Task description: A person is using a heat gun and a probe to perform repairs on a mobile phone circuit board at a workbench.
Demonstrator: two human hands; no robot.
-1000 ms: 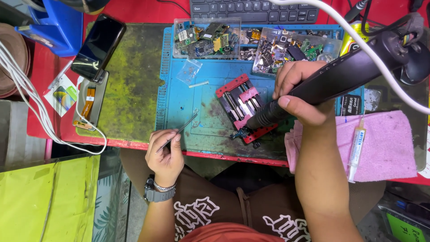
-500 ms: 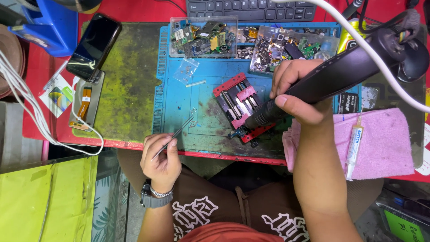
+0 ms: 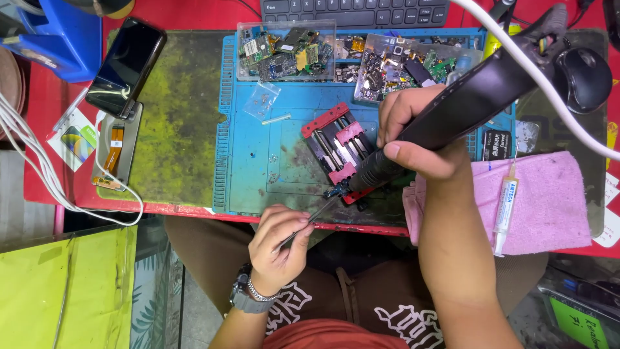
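Now left hand (image 3: 279,249), moved up since earlier, pinches tweezers (image 3: 309,225) toward red holder (image 3: 339,147); right hand (image 3: 413,139) grips hot-air wand (image 3: 465,103), nozzle at holder.

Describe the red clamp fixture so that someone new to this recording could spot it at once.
Start at the blue work mat on the red table. Near the mat's middle, tilted, lies the red clamp fixture, just under the right hand. It alone is red with dark metal rails; the clear parts trays sit behind it.
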